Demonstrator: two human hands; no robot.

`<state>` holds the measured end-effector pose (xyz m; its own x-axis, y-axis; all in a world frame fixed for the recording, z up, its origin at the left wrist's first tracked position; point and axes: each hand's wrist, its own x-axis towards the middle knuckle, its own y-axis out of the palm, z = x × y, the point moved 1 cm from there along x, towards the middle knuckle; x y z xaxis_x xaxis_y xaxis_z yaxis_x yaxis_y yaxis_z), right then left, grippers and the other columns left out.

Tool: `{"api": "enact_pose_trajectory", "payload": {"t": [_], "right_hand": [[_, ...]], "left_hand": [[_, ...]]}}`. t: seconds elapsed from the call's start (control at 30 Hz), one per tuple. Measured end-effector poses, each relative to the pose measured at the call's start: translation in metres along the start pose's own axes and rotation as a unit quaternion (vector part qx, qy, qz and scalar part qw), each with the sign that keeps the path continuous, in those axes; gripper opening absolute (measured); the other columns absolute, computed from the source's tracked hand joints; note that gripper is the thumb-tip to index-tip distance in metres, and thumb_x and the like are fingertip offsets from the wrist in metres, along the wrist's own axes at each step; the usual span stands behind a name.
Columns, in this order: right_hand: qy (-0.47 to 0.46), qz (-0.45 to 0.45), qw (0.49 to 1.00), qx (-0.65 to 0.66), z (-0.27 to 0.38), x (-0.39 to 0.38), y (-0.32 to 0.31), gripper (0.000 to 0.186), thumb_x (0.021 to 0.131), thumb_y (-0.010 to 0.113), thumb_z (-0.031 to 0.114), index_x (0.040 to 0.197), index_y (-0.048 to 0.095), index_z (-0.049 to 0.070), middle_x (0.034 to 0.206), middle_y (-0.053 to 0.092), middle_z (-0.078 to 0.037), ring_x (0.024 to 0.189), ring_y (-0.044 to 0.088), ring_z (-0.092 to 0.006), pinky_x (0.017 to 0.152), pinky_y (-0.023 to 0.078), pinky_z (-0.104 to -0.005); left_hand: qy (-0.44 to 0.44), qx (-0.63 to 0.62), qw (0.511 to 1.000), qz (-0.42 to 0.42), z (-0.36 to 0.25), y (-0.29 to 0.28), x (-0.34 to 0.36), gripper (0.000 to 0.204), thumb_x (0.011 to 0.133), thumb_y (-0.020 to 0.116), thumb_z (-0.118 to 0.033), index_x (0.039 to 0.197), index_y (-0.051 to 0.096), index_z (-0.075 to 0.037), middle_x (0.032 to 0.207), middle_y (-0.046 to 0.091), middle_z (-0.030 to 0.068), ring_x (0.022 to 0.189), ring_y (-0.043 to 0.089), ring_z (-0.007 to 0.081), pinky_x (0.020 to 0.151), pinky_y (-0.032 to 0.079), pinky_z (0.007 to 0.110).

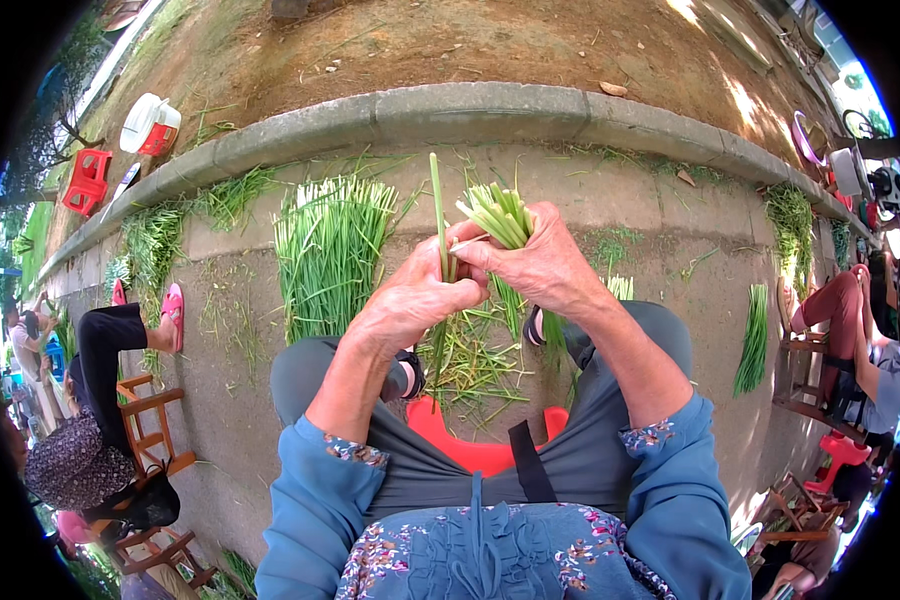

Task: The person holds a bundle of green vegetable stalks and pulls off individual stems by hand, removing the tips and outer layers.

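My left hand [415,300] pinches a single long green stalk [436,205] that points straight up. Touching it on the right, my right hand [535,262] grips a short bundle of green stalks [500,215] whose cut ends fan out above the fingers. Both hands are held above my knees. Green trimmings [470,362] lie on the concrete between my feet, beside a red stool [465,447] under me.
A large pile of long green stalks [328,245] lies on the pavement ahead left, below a curved concrete kerb [470,108]. A seated person [105,400] on a wooden chair is at left; another person [860,350] sits at right near a smaller green bunch [753,340]. Red stools [87,178] stand far left.
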<state>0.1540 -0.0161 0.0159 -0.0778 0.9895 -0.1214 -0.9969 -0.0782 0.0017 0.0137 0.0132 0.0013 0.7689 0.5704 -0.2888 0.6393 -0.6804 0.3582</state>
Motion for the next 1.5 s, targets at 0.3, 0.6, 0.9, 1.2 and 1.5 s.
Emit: {"api": "enact_pose_trajectory", "payload": {"t": [0.3,0.6,0.9,1.2,1.5], "right_hand": [[0.008,-0.011,1.000,-0.012,0.000,-0.002,0.000,0.011,0.078,0.056,0.008,0.080,0.064,0.002,0.062,0.058,0.000,0.057,0.051,-0.0042,0.047,0.043,-0.0212],[-0.001,-0.075,0.996,0.045,-0.005,-0.002,-0.014,0.008,0.080,0.060,0.011,0.082,0.058,0.004,0.072,0.055,0.004,0.062,0.051,-0.0048,0.053,0.041,-0.0204],[0.010,-0.035,0.997,-0.070,-0.004,-0.001,-0.007,0.010,0.078,0.058,0.011,0.079,0.058,0.001,0.061,0.049,0.004,0.058,0.042,-0.0031,0.048,0.037,-0.0240],[-0.007,0.002,0.996,-0.089,-0.008,-0.003,-0.003,0.012,0.078,0.057,0.010,0.072,0.053,0.000,0.059,0.046,0.005,0.057,0.039,-0.0027,0.046,0.035,-0.0232],[0.052,0.002,0.997,-0.051,-0.008,-0.003,-0.008,0.010,0.079,0.060,0.016,0.078,0.059,0.006,0.065,0.050,0.007,0.058,0.042,-0.0017,0.048,0.034,-0.0202]], "left_hand": [[-0.020,-0.035,0.999,0.015,0.000,0.000,0.001,0.041,0.069,0.049,-0.003,0.110,0.047,-0.005,0.085,0.050,-0.0008,0.072,0.046,0.0058,0.057,0.034,0.019],[0.052,-0.078,0.995,-0.033,0.008,-0.003,0.005,0.036,0.087,0.046,-0.029,0.112,0.051,-0.004,0.092,0.054,0.0029,0.078,0.049,0.0085,0.060,0.035,0.019],[0.161,0.128,0.962,-0.178,-0.005,-0.011,-0.002,0.016,0.079,0.062,-0.015,0.091,0.063,-0.003,0.077,0.055,-0.0035,0.056,0.038,0.0001,0.049,0.028,0.015],[0.168,0.123,0.963,-0.170,0.001,-0.013,0.001,0.007,0.079,0.062,-0.010,0.079,0.060,-0.003,0.071,0.052,-0.0033,0.060,0.044,0.0030,0.053,0.035,0.018],[0.143,-0.052,0.969,-0.197,0.003,-0.025,0.000,0.014,0.085,0.056,-0.019,0.081,0.056,-0.006,0.058,0.044,-0.0068,0.047,0.033,0.0008,0.041,0.023,0.017]]}}
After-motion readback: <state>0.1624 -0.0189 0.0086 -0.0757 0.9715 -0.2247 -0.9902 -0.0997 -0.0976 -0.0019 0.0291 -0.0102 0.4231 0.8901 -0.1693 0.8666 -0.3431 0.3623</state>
